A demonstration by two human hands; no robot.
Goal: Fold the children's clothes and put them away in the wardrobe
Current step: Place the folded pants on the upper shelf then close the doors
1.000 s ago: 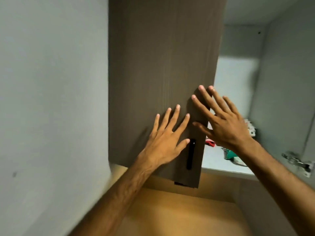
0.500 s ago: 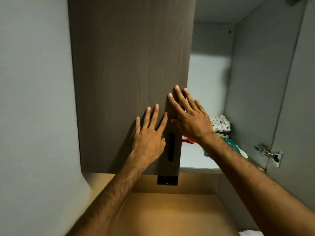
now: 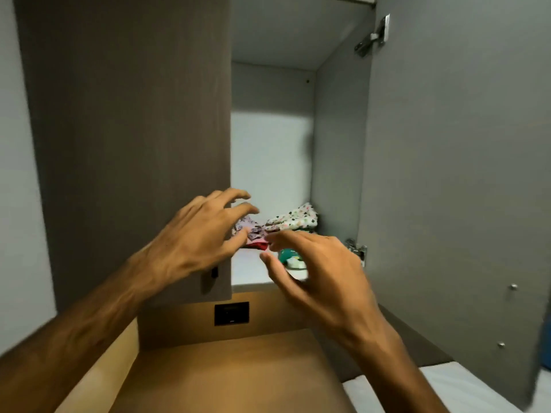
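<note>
Both hands hover empty before the open wardrobe, fingers spread and loosely curled: the left hand [image 3: 196, 234] in front of the brown door [image 3: 125, 144], the right hand [image 3: 322, 275] near the shelf's front edge. Folded children's clothes [image 3: 290, 219] lie on the shelf [image 3: 247, 269] toward its back right corner.

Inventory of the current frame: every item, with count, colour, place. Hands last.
left wardrobe door: 1, dark brown woodgrain, closed, left of the opening
right wardrobe door: 1, grey inner face, swung open at right
hinges: 2, metal, right side, one high, one low
shelf: 1, white, inside the opening
folded clothes: small pile, white spotted print, pink, red, green, at shelf rear right
black plate: 1, on tan panel below the shelf
tan surface: 1, bottom centre
white fabric: 1, bottom right
left hand: empty, fingers curled, by left door edge
right hand: empty, before the shelf
</note>
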